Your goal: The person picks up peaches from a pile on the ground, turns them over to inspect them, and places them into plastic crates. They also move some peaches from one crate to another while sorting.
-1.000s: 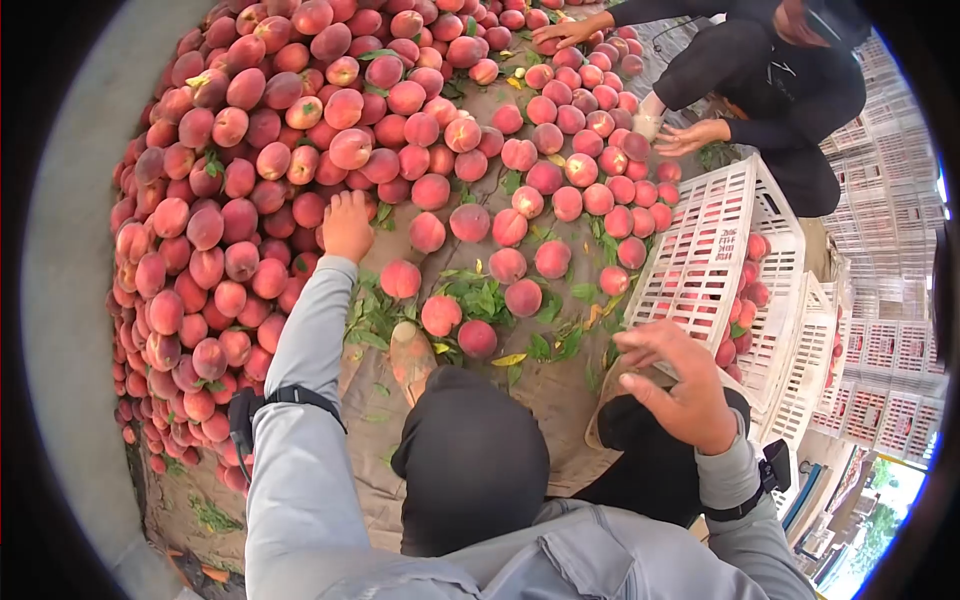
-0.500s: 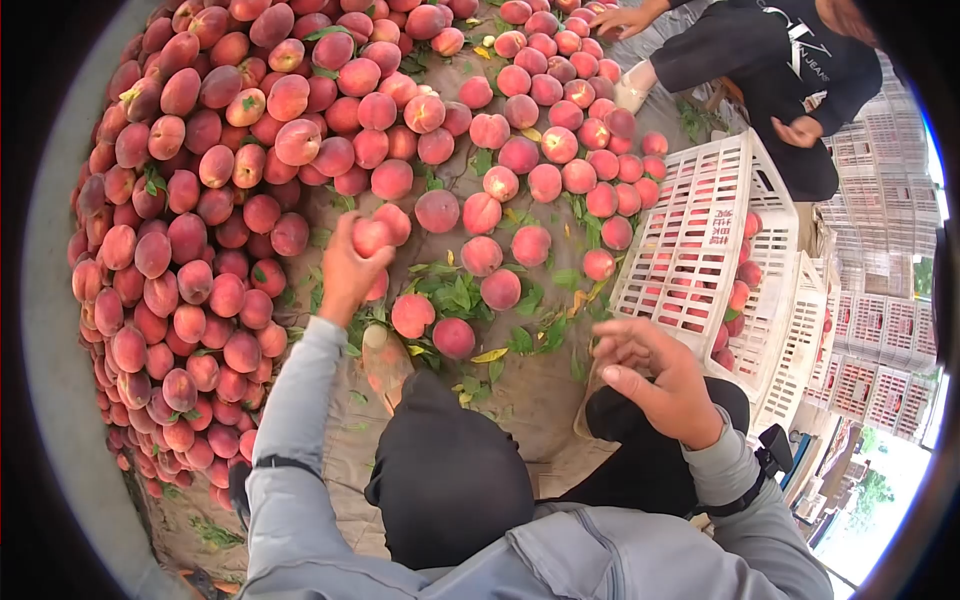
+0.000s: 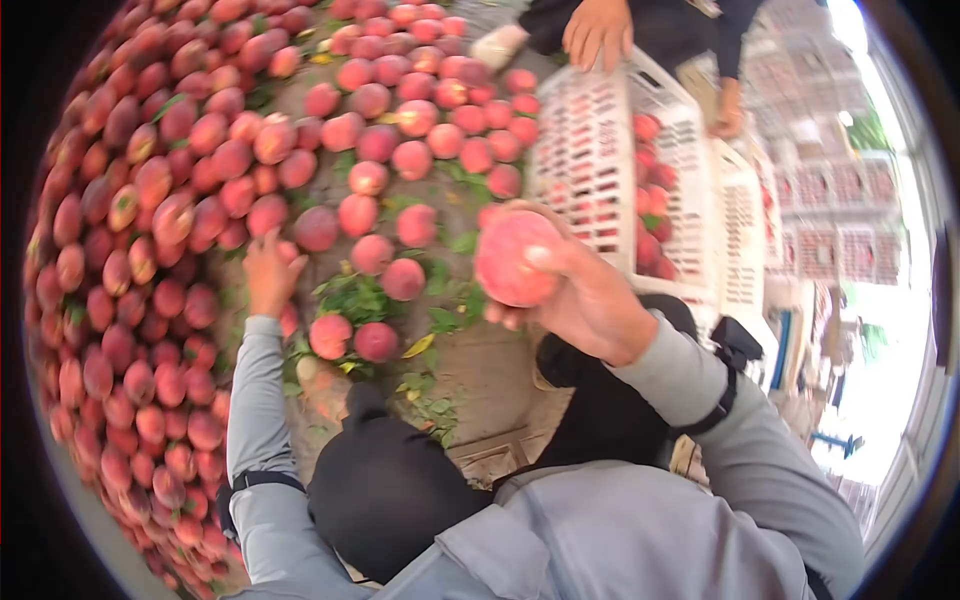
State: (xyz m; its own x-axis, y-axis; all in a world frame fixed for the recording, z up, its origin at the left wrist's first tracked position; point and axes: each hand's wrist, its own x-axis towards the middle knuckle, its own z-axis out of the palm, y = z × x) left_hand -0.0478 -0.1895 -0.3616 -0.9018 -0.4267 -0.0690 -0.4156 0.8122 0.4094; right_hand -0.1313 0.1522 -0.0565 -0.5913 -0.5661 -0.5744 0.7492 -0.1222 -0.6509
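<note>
My right hand point(image 3: 585, 300) is closed around a large pink-red peach point(image 3: 518, 258), raised in front of the crate, with the thumb across its near side. On the left, my left hand point(image 3: 270, 278) is low over the ground at the edge of the big peach pile point(image 3: 150, 185). Its fingers are apart and touch or nearly touch a small peach point(image 3: 287, 251), partly hidden by them. Loose peaches point(image 3: 372, 254) and green leaves point(image 3: 355, 297) lie on the ground between my two hands.
A white slotted crate point(image 3: 582, 150) with peaches inside stands tilted at the upper right, another person's hand point(image 3: 598, 32) on its top edge. That person's other hand point(image 3: 729, 108) is farther right. More white crates point(image 3: 738, 225) stand behind, with stacked crates point(image 3: 840, 185) beyond.
The view has turned to the right. My right hand, empty before, now holds a peach. My left hand no longer holds its peach and is nearer the pile. The other person's hand is now on the crate.
</note>
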